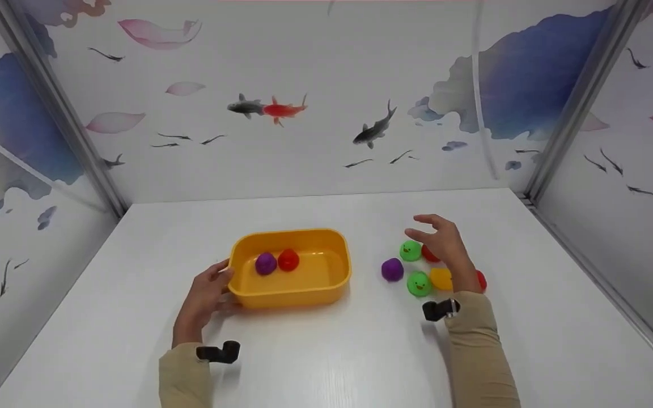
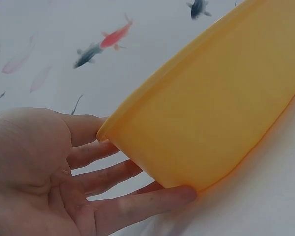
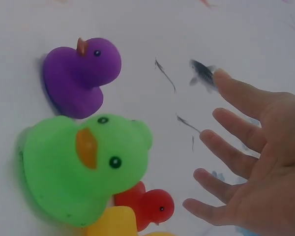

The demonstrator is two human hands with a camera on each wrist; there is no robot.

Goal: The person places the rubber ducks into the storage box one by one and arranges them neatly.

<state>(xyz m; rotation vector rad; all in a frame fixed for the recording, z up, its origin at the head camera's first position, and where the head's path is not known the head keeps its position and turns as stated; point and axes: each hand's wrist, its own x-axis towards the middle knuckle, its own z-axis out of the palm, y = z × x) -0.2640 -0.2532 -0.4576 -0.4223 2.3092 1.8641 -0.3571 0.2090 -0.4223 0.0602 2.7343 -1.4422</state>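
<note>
At the left end of a yellow plastic tub [image 1: 289, 299], my left hand [image 1: 204, 292] holds on by the rim and wall. In the left wrist view its thumb reaches the rim and another finger [image 2: 152, 205] lies along the bottom edge. Inside the tub sit a purple toy duck [image 1: 266, 263] and a red one [image 1: 288, 260]. My right hand [image 1: 444, 241] is over a group of rubber ducks, fingers spread and holding nothing. Around it are a green duck [image 3: 88, 167], a purple duck [image 3: 81, 76], a red duck [image 3: 147, 206] and a yellow duck [image 1: 441, 279].
A second green duck [image 1: 410, 250] stands at the back of the group. Another red duck [image 1: 481, 281] is partly hidden by the right wrist. White panels with painted fish [image 1: 284, 109] enclose the white table [image 1: 315, 351] at the back and sides.
</note>
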